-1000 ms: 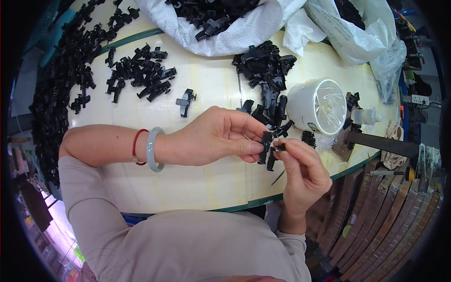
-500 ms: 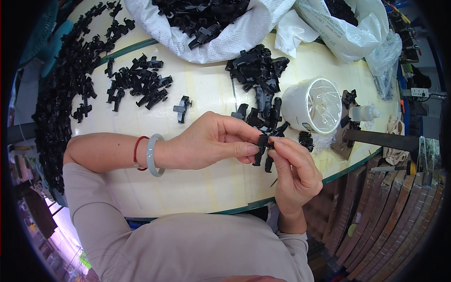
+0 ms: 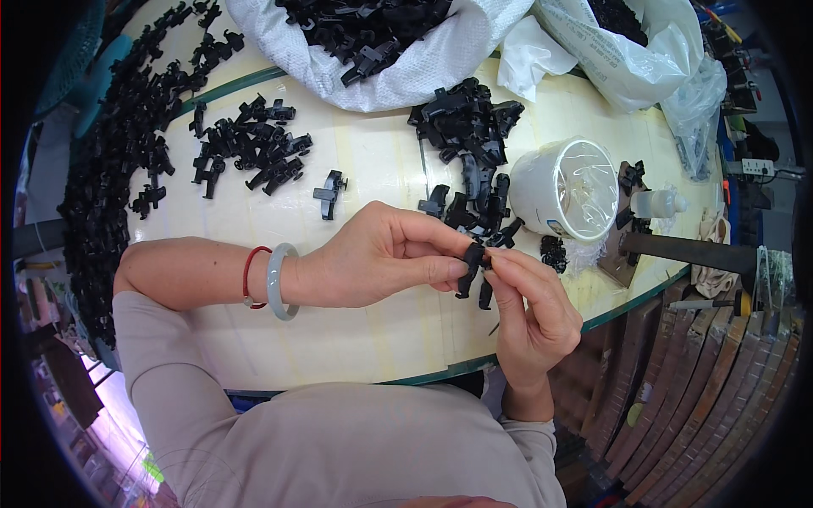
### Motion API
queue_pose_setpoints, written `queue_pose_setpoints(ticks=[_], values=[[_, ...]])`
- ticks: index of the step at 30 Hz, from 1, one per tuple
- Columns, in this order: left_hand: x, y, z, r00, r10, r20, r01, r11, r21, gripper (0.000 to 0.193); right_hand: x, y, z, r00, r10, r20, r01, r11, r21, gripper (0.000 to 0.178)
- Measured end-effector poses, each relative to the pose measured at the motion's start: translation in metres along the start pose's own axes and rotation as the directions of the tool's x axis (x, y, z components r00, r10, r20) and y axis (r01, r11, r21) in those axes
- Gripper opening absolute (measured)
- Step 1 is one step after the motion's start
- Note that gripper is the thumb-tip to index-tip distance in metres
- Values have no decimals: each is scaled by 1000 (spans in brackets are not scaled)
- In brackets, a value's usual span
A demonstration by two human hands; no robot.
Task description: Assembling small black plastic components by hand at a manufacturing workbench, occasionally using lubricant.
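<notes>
My left hand reaches in from the left and pinches a black plastic part between thumb and fingers. Close against that part, the fingertips of my right hand are pressed together; whatever they hold is too small and hidden to name. Another black part shows just below the fingers. Beyond my hands, loose black parts trail down from a larger heap. One single black part lies apart on the table, above my left wrist.
A white tub with clear film stands right of the heap, beside tiny black pieces. Black parts are piled left. A white woven sack of parts and a plastic bag sit behind. A dark metal arm juts in from the right.
Both hands keep almost the same place. The black part in my left hand has turned very slightly, and my right fingertips have shifted a little against it.
</notes>
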State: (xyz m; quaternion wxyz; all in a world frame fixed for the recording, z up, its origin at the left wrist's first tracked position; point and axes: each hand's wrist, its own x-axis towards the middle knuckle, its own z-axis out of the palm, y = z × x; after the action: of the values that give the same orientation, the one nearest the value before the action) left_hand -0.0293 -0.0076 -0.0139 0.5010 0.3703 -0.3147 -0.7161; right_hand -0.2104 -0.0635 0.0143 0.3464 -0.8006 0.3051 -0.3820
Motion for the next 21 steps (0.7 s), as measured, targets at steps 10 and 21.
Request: queue_pose_setpoints(ticks=[10, 21], values=[[-2, -2, 1, 999, 44, -25, -43, 997, 67, 25, -1, 1, 0, 993, -113, 38, 117, 988, -97, 20], [-5, 3, 5, 997, -10, -75, 20, 990, 141, 23, -6, 10, 6, 991, -130, 3, 130, 991, -2, 28]])
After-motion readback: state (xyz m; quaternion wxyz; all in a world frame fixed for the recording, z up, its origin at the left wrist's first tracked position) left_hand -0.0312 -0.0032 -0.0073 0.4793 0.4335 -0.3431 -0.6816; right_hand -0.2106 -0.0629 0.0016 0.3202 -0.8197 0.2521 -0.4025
